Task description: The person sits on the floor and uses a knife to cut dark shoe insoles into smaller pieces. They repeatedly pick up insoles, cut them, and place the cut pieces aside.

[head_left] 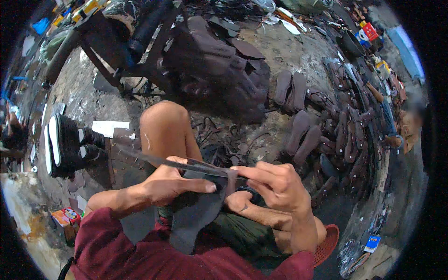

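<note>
Over the person's lap point(242, 228) sits a dark grey, sole-shaped piece point(198, 214), so I'll use that as the landmark. Left hand point(165, 185) has it clamped, thumb pressed on the near face, and the right hand point(280, 184) is pinching its right-hand end between thumb and fingers. A thin dark edge sticks out past the left hand; can't tell if it's the same piece or a second one. Bent bare knee point(165, 121) is just beyond the piece, with tangled dark strips point(228, 140) near that. Black footwear with white soles point(67, 144) is off to its left, brown soles point(303, 133) lie beyond it to the right, and a big dark brown heap point(219, 65) is farther back.
</note>
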The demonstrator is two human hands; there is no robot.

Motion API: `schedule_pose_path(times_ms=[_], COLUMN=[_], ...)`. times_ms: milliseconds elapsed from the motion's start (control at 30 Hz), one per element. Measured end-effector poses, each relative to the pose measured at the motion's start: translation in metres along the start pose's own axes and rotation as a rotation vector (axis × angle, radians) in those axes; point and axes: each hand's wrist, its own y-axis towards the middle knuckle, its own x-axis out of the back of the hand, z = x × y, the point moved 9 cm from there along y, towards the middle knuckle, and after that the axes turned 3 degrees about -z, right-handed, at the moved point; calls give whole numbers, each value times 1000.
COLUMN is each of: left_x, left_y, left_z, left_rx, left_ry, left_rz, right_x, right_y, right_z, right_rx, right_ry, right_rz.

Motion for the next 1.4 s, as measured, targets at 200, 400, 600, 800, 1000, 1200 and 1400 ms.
schedule_pose_path(times_ms=[200,400,600,800,1000,1200,1400], left_x=[-35,-11,-37,-27,-29,-22,-6], left_y=[22,13,41,60,52,49,34], left_z=[14,-8,-44,-26,-16,12,28], left_rx=[86,-184,-393,-284,-265,-237,-190], left_ry=[73,-489,-814,-775,-680,-643,-423], left_rz=[207,294,-360,-384,-356,-276,-240], right_x=[-3,13,-30,-57,-80,-52,-48], right_y=[4,-62,-74,-112,-164,-125,-65], right_z=[-9,-38,-32,-35,-31,-29,-36], right_rx=[-20,-230,-529,-387,-391,-447,-324], right_ry=[13,351,941,172,39,145,111], right_rz=[36,-682,-919,-949,-804,-578,-483])
